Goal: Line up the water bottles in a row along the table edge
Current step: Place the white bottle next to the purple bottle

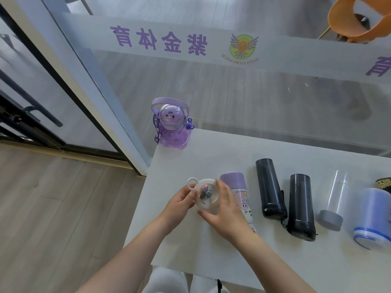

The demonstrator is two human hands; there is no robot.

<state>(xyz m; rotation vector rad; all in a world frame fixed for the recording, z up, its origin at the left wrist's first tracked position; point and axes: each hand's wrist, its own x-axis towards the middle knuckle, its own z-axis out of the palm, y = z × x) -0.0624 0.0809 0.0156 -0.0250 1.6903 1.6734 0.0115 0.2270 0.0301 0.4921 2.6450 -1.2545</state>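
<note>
A glass partition (264, 98) runs along the far edge of the white table (211, 246). Across it lies a frosted band (296, 53) with purple characters (158, 40) that read mirrored, and a round yellow-green winged logo (243, 45) just to their right. Beyond the glass at the upper right stands an orange chair (347, 24). On the left a black-framed door (31, 106) meets pale wood-plank floor (63, 208).

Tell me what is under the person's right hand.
The right hand lies over the side of the white round bottle that both hands hold. It also covers the lower part of the purple-capped bottle beside it. The table directly beneath is hidden.
</note>
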